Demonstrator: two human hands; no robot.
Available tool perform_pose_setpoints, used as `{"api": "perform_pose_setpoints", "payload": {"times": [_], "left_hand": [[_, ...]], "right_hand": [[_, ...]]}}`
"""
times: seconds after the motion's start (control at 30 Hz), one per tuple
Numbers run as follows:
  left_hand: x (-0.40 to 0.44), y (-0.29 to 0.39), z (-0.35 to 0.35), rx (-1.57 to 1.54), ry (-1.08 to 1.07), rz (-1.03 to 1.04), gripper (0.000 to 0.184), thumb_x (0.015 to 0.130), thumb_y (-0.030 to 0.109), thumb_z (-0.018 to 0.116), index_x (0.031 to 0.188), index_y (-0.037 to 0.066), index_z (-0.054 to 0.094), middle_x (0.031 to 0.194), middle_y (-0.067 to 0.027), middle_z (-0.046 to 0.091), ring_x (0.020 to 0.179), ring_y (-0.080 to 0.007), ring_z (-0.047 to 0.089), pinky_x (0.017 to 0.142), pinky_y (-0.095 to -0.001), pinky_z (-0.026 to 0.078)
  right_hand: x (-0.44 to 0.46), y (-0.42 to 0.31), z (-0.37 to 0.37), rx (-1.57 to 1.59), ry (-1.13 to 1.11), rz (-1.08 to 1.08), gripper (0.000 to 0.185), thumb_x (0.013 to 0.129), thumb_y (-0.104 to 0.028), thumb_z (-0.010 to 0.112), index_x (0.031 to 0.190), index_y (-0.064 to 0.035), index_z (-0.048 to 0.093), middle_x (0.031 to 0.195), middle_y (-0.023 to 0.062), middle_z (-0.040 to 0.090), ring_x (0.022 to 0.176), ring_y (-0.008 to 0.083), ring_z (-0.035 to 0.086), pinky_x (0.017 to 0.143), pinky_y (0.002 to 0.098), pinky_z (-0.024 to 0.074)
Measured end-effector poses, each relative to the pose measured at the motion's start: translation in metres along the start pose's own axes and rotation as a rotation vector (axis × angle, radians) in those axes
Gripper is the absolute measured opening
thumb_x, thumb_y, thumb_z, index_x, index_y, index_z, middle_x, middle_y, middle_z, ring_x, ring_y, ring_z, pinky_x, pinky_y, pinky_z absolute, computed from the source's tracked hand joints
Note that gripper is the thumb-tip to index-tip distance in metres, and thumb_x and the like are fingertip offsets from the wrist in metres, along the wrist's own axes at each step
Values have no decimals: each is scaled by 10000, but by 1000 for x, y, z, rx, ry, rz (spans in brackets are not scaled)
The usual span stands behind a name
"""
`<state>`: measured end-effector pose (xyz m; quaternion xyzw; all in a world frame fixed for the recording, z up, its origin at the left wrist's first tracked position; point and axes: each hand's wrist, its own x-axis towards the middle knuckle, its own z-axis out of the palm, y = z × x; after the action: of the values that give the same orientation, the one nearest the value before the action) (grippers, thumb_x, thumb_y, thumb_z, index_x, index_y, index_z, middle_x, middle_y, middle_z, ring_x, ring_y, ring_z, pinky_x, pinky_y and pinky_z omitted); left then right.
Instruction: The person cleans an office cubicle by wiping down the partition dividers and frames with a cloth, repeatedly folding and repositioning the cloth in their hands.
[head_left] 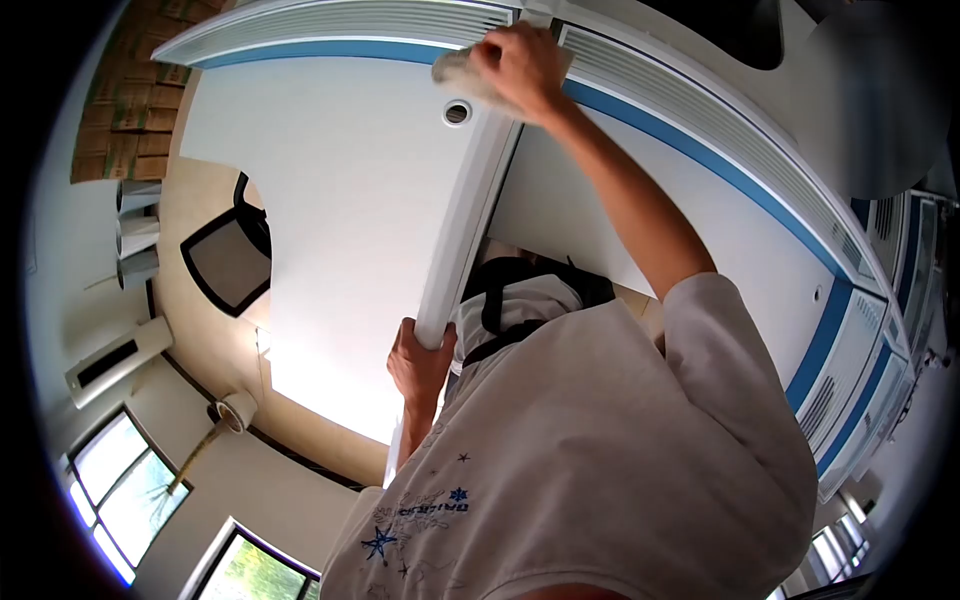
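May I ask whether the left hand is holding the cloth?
No, the right hand holds the cloth, while the left hand clasps the white divider.

The right hand (522, 72) holds a greyish cloth (455, 72) near where a white rail (464, 215) meets a louvred panel (350, 28), while the left hand (418, 362) grips the rail's near end. A white bench (340, 210) left of the rail has a round cable hole (457, 113); past it are a dark chair (228, 262), stacked brown cartons (128, 110) and a plant pot (237, 411)
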<state>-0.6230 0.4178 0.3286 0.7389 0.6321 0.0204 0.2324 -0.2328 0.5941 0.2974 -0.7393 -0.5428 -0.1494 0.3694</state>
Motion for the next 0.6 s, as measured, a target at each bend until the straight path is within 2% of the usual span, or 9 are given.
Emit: {"api": "perform_pose_setpoints", "payload": {"times": [0.07, 0.1, 0.17, 0.2, 0.3, 0.37, 0.43, 0.47, 0.6], "left_hand": [[4, -11, 0, -63, -72, 29, 530, 810, 497, 707, 986, 7, 608, 905, -246, 682, 832, -468, 661, 733, -510, 516], [7, -29, 3, -146, -166, 33, 605, 902, 565, 569, 1118, 1, 590, 953, -255, 666, 888, -448, 650, 791, -485, 501], [26, -29, -6, -411, -310, 1, 700, 963, 631, 401, 1248, 7, 536, 1000, -240, 641, 927, -376, 629, 835, -433, 481], [45, -49, 15, -596, -344, 27, 759, 977, 685, 295, 1330, 41, 485, 1063, -171, 625, 965, -275, 592, 854, -382, 455], [99, -4, 10, -922, -328, 48, 604, 1037, 580, 321, 1390, 108, 452, 1209, -84, 568, 1043, -185, 564, 911, -351, 421], [147, 28, 3, -859, -299, 88, 523, 1044, 489, 399, 1384, 95, 451, 1267, -87, 552, 1126, -220, 544, 961, -373, 417], [205, 43, 0, -670, -285, 397, 492, 1048, 399, 418, 1339, 14, 515, 1414, -115, 455, 1212, -290, 523, 1045, -387, 395], [232, 35, 5, -672, -313, 534, 519, 1038, 394, 434, 1383, 15, 516, 1436, -131, 427, 1232, -301, 530, 1044, -390, 405], [239, 107, -30, -360, -538, 73, 474, 1046, 335, 392, 1443, 97, 495, 1299, -171, 590, 1221, -301, 557, 1056, -410, 404]], "right_hand": [[-21, -25, -13, 63, -23, 19, 167, 795, -230, 702, 688, -103, 679, 717, 60, 676, 728, 253, 648, 775, 405, 513], [-38, -41, -15, 125, -3, 6, 142, 786, -211, 705, 700, -100, 680, 724, 61, 673, 748, 252, 650, 791, 409, 508], [-64, -73, -25, 189, -36, 49, 124, 780, -189, 706, 714, -90, 672, 753, 64, 676, 804, 249, 650, 841, 412, 488], [-73, -88, -31, 209, -62, 63, 123, 787, -185, 699, 717, -87, 669, 785, 61, 687, 825, 248, 648, 865, 410, 476], [-102, -123, -46, 260, -143, 114, 97, 805, -172, 680, 752, -92, 675, 863, 54, 710, 909, 235, 639, 917, 398, 447], [-121, -134, -56, 418, -129, 98, 68, 817, -152, 663, 821, -86, 678, 1142, 71, 665, 1055, 247, 609, 982, 416, 414], [-128, -145, -76, 525, 42, 241, 79, 811, -135, 674, 877, -93, 688, 1276, 101, 590, 1175, 296, 545, 1024, 444, 374], [-135, -140, -79, 437, 52, 279, 305, 794, -155, 719, 1085, -97, 647, 1337, 140, 529, 1242, 341, 484, 1047, 472, 339], [-144, -129, -91, 259, 133, 595, 737, 757, -261, 814, 1348, -64, 420, 1379, 182, 465, 1200, 361, 512, 1051, 488, 358]]}}
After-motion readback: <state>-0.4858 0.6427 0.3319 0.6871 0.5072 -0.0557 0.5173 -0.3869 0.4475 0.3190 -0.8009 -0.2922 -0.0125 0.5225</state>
